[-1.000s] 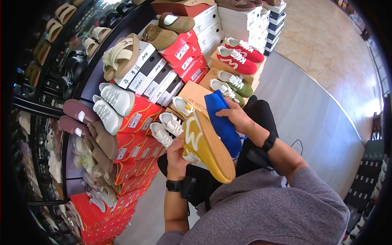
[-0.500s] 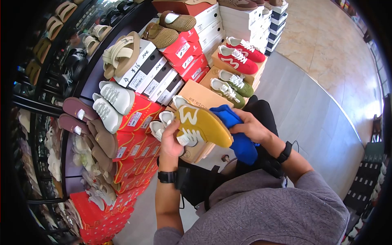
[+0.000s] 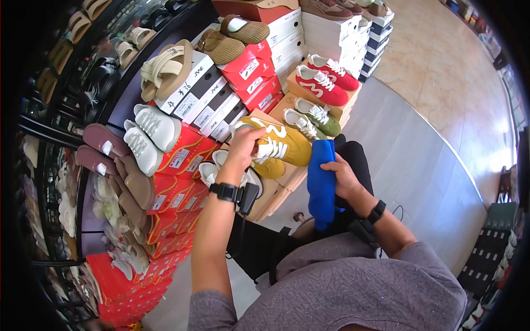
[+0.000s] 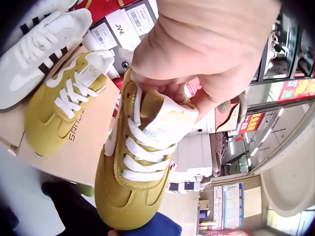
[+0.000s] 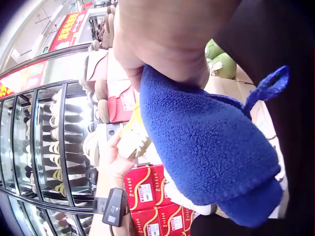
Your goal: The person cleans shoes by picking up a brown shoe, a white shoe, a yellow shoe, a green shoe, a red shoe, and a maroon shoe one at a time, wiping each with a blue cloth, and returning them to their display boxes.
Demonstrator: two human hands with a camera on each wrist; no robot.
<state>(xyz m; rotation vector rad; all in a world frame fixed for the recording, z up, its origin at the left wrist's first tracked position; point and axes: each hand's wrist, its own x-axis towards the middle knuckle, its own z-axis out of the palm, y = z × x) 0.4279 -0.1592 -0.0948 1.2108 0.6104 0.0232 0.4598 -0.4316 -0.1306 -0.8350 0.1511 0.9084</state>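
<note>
My left hand (image 3: 245, 148) grips a yellow sneaker (image 3: 290, 144) at its ankle opening, fingers reaching inside. In the left wrist view the held sneaker (image 4: 130, 191) has its toe down, white laces and a white tongue towards the camera. Its mate, another yellow sneaker (image 4: 54, 110), sits on a tan shoebox (image 4: 91, 147) beside white sneakers with black stripes (image 4: 42, 54). My right hand (image 3: 346, 177) holds a folded blue cloth (image 3: 321, 190), apart from the shoe. The right wrist view shows the towelling cloth (image 5: 206, 142) hanging from the fingers, with a small loop at one side.
Red sneakers (image 3: 326, 83) and green sneakers (image 3: 313, 118) stand on boxes farther back. On the left, stacked red shoeboxes (image 3: 185, 182) carry grey-white sneakers (image 3: 152, 138), with display shelves (image 3: 47, 132) behind. Grey floor (image 3: 408, 138) runs along the right.
My left hand has turned the yellow sneaker from sole-side to laces-up and moved it forward towards the boxes. The right hand has drawn the blue cloth away from the shoe, and it now hangs upright.
</note>
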